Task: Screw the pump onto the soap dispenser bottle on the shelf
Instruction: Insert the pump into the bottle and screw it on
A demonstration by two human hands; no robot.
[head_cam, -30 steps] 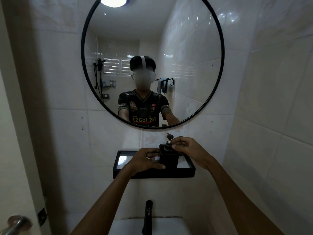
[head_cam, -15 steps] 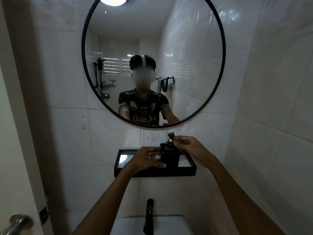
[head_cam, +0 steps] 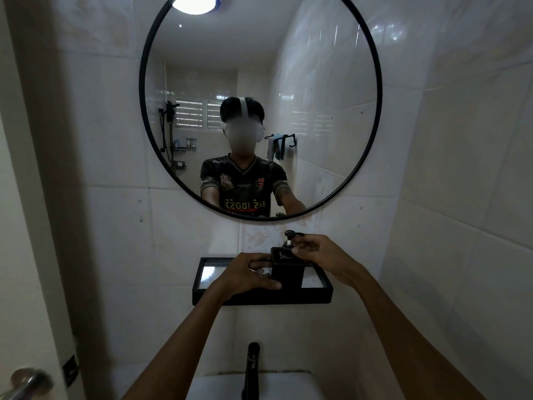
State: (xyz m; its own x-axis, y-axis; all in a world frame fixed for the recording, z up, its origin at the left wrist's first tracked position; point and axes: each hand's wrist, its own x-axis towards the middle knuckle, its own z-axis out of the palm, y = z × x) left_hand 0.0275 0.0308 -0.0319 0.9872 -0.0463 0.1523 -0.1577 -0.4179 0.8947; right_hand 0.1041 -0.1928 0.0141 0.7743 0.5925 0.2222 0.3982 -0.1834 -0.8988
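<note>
A square black soap dispenser bottle (head_cam: pixel 287 274) stands on a black-framed wall shelf (head_cam: pixel 261 297) under the mirror. My left hand (head_cam: pixel 245 274) wraps around the bottle's left side, thumb across its front. The black pump (head_cam: pixel 288 241) stands upright in the bottle's neck, its round head on top. My right hand (head_cam: pixel 323 254) pinches the pump's collar from the right with the fingertips.
A round black-rimmed mirror (head_cam: pixel 259 105) hangs above the shelf and reflects the person. Tiled walls close in on the left and right. A black tap (head_cam: pixel 251 369) rises over a white basin (head_cam: pixel 253 386) below. A metal door handle (head_cam: pixel 27 383) sits at the lower left.
Both hands stay on the bottle and the pump. My right fingers have shifted slightly around the pump collar. The view has drifted a little.
</note>
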